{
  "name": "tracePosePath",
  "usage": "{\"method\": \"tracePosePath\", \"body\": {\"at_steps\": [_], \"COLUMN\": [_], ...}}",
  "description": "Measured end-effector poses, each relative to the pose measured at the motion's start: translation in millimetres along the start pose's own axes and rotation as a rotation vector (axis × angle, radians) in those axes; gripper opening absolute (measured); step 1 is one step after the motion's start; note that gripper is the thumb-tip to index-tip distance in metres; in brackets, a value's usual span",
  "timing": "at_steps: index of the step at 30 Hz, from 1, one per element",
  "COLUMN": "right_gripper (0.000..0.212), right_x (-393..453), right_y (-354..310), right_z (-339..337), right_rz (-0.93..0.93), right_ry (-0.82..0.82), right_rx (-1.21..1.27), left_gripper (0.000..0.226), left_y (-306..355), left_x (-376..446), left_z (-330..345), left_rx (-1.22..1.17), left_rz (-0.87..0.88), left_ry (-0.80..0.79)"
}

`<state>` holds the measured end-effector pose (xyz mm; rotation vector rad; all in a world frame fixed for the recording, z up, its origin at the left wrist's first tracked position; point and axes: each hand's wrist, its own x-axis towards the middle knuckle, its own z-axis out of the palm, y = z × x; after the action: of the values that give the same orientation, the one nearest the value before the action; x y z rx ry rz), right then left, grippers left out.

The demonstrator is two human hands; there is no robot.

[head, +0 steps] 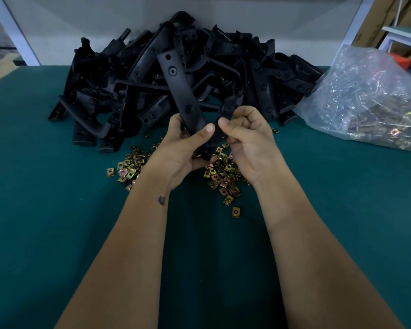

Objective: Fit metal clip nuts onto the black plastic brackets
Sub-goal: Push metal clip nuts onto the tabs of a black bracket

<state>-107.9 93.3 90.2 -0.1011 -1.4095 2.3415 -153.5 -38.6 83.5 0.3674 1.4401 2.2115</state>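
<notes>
— Head view: where's the bracket?
— Bracket [184, 91] held up over the nuts [221, 173] on the green table [45, 198]. Left hand [183, 148] curls round its lower part, thumb on top.
— The right?
— Right hand [247, 138] pinches it beside that thumb; a nut there, perhaps, too dark to tell.
— Behind?
— Bracket pile [223, 67], bag [370, 100] at right.

Green table [45, 210] — bracket heap [133, 74], clip nuts [223, 176], plastic bag [370, 98]
</notes>
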Motion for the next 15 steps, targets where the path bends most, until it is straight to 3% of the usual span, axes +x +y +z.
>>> {"method": "tracePosePath", "body": {"at_steps": [4,9,15], "right_gripper": [0.028,0.030,0.028], "right_x": [-0.2,-0.1,0.9], "right_y": [-1.9,9.2,3.0], "right_z": [0.9,11.4,1.9], "right_rz": [-0.009,-0.048,0.025], "right_ry": [0.006,0.159,0.047], "right_rx": [-0.052,0.147,0.067], "left_gripper": [0.033,0.035,0.034], "left_y": [1.4,-3.4,0.5], "left_x": [-0.2,1.7,0.1], "left_z": [-1.9,10.1,2.8], "left_rx": [-0.005,-0.074,-0.013], "left_rz": [-0.025,0.014,-0.028], "left_ry": [-0.004,0.061,0.009]}}
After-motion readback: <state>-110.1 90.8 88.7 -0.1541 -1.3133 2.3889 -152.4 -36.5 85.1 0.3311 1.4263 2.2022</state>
